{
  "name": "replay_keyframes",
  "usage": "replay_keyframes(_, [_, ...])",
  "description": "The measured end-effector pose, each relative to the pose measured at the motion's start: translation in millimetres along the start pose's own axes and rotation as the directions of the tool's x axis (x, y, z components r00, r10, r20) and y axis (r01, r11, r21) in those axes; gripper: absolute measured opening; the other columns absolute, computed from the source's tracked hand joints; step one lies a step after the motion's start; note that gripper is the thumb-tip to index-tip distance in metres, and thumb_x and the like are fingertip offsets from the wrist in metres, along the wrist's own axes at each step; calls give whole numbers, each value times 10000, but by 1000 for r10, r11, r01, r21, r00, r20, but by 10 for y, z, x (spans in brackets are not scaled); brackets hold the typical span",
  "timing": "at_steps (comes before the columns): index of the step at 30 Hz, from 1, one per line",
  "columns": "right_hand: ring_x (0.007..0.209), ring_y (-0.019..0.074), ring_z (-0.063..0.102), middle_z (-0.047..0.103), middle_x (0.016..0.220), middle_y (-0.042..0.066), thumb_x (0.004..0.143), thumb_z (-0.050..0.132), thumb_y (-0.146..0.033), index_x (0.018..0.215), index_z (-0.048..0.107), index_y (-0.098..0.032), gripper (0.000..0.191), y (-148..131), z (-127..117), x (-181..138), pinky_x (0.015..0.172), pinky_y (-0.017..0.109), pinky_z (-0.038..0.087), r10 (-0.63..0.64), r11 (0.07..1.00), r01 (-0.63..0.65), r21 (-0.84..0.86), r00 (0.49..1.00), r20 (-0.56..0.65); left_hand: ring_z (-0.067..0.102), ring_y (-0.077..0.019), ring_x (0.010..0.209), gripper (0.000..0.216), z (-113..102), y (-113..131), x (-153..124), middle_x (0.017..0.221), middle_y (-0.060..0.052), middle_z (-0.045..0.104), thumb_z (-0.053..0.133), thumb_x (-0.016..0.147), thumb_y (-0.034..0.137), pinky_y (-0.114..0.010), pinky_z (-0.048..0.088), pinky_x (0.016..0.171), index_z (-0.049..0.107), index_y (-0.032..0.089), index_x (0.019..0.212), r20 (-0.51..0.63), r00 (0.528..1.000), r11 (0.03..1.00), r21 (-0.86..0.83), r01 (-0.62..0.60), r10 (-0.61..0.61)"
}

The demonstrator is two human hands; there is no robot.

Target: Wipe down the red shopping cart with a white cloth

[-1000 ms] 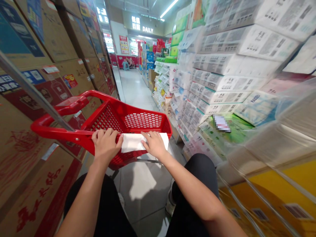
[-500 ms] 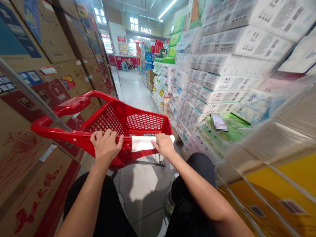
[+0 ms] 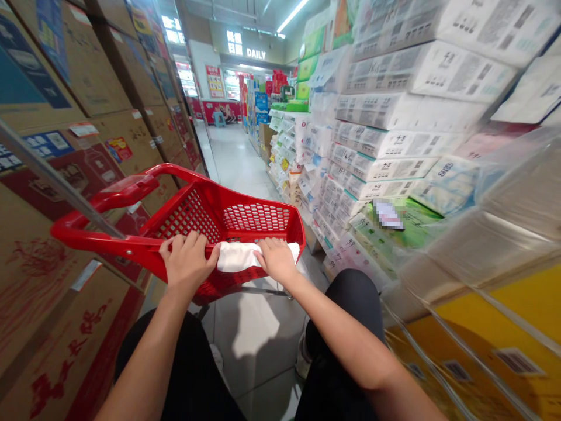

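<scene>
While the person is squatting at the bottom of the frame, knees (image 3: 346, 304) splaying over the pale floor (image 3: 258, 333), both hands are resting on the near rim of the red basket (image 3: 193, 213) at centre. The left hand (image 3: 187, 261) is gripping that rim, fingers pressed together and curling over the edge. The right hand (image 3: 276, 260) is lying on the white cloth (image 3: 236, 256), fingers together and bending over the rim, clamping the cloth against the plastic. The cloth is sitting bunched between the two hands. Cardboard boxes (image 3: 52, 280) are crowding the left of the frame and stacked tissue packs (image 3: 385, 140) are filling the right, with the aisle running to a DAILY sign (image 3: 255, 54) at upper centre. The basket is probably sitting on a light rolling frame, so a hard push risks sending it into the packs. A slackening right hand risks letting the cloth slide down inside.
</scene>
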State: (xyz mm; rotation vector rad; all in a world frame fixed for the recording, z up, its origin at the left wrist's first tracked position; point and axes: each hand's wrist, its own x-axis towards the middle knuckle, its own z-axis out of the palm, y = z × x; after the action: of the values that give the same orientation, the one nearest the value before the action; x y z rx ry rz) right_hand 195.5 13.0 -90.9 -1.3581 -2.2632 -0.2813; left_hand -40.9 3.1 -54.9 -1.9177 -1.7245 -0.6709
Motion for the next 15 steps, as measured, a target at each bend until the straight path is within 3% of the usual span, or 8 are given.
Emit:
replay_keyframes(11, [887,219,556,646,949,90,1021,387,-459,987,588,-178,347,440,-136,-305,808,332,383,78,997,-77,-32,997,14,464,-312,1002,295,-26,-22,27,936,-111,595,437,911,466,-509,239,979,561,220,806,0,1000,999,35,-16,16])
replay_keyframes(15, [878,226,568,654,941,88,1024,381,-460,966,583,-184,347,378,-106,-243,797,341,389,127,991,-127,-48,992,5,463,-318,1000,317,-13,21,53,964,-120,601,423,919,472,-513,241,970,573,207,832,12,1000,998,61,-22,22])
